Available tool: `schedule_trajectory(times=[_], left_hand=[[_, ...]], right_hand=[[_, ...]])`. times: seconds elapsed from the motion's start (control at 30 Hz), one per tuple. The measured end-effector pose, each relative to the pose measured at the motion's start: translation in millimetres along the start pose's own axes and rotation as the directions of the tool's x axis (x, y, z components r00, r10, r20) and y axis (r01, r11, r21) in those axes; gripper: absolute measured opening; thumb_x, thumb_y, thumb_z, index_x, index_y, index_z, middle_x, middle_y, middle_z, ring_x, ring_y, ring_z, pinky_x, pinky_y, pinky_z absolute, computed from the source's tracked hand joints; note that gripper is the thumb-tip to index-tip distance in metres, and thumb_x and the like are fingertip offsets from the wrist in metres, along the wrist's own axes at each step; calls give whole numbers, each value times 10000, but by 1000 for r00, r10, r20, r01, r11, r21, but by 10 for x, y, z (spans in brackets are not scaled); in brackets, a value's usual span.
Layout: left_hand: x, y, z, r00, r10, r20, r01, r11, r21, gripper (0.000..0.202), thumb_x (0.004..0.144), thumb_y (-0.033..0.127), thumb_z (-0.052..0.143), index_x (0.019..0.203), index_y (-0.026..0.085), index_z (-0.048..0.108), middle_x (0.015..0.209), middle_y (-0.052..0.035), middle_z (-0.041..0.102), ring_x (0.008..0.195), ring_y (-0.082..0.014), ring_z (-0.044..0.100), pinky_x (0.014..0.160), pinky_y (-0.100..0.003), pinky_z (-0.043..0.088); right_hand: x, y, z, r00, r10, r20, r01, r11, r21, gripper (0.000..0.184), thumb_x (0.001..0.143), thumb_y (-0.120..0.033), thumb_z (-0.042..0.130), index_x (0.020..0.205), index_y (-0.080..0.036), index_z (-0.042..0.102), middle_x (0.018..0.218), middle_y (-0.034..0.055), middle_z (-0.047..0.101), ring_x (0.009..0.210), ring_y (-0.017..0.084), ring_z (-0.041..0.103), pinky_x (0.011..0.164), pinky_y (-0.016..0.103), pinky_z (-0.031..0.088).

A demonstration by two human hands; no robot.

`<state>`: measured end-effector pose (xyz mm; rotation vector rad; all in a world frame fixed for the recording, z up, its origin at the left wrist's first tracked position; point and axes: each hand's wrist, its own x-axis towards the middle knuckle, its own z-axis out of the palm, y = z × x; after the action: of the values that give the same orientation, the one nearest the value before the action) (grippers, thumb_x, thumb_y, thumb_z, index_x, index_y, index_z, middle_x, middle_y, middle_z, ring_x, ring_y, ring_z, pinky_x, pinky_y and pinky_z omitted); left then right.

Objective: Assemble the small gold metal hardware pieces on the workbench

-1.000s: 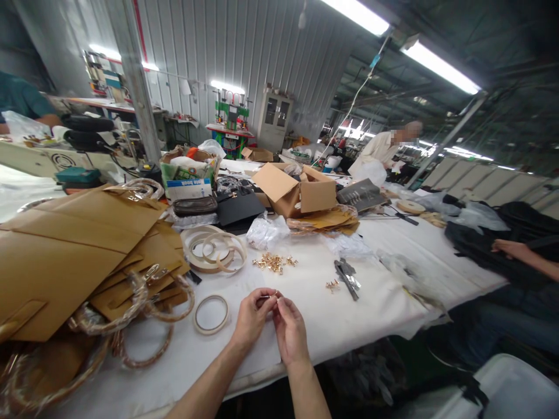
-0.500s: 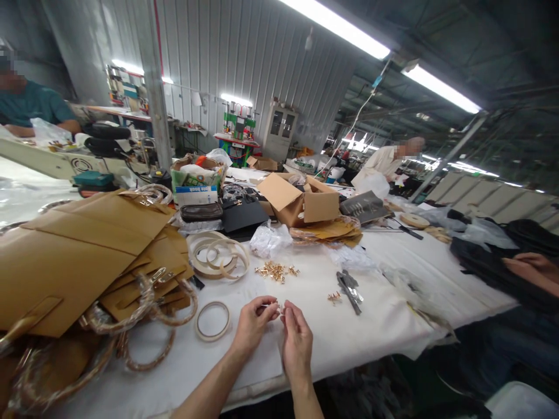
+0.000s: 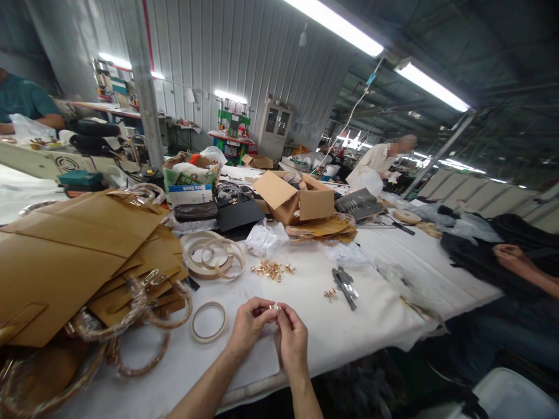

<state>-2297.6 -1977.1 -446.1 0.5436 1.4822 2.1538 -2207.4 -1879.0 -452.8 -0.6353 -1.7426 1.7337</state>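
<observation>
My left hand (image 3: 250, 326) and my right hand (image 3: 292, 340) meet just above the white table (image 3: 384, 302), fingertips pinched together on a small gold metal fitting (image 3: 275, 306). A loose pile of gold fittings (image 3: 271, 269) lies farther back on the cloth. A smaller cluster of gold fittings (image 3: 331, 294) sits to the right beside dark metal tools (image 3: 345, 282). A tape ring (image 3: 209, 321) lies just left of my left hand.
Tan leather bag panels with wrapped handles (image 3: 82, 256) are stacked at the left. Tape rolls (image 3: 212, 255), a crumpled plastic bag (image 3: 267, 237) and an open cardboard box (image 3: 294, 198) stand behind. Another person's hand (image 3: 509, 253) rests on black material at the right.
My hands have closed together on the small fitting, fingertips now touching. The view shifted slightly; the other person's hand at the right moved a little.
</observation>
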Motion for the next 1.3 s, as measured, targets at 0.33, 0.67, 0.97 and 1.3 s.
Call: schedule_trajectory(times=[0.33,0.67,0.97,1.3], left_hand=[[-26,42,-2,979,187,81,-200,955,217,239,913,415,728,1051,230,789,1008,-72,727,923,-221,689,854,-328,555],[-41,-40,1,922,367,126,-387,891,237,163,895,378,773,997,258,817,968,-74,726,907,-214,700,789,-302,582],[-45,1,-7,953,256,161,-296,898,326,224,897,453,750,984,255,811,891,-47,738,846,-205,699,777,-293,557],[55,-42,-20,994,74,77,-97,925,368,539,804,681,701,1016,192,781,916,-71,774,806,-261,723,759,-347,608]], right_hand=[[8,22,-45,1000,10,-11,-9,992,126,411,882,-530,731,1109,-190,765,910,58,734,820,194,620,763,304,527],[-4,-13,-23,999,36,27,-43,935,352,341,868,-485,772,993,-167,776,797,27,641,722,140,528,661,265,461],[-28,-121,-60,999,-9,42,-2,968,251,339,916,-515,700,848,-183,691,659,-38,517,613,115,444,567,239,369],[-53,-182,25,998,-42,-42,48,988,144,385,921,-545,679,936,-164,733,704,11,643,646,145,553,639,263,464]])
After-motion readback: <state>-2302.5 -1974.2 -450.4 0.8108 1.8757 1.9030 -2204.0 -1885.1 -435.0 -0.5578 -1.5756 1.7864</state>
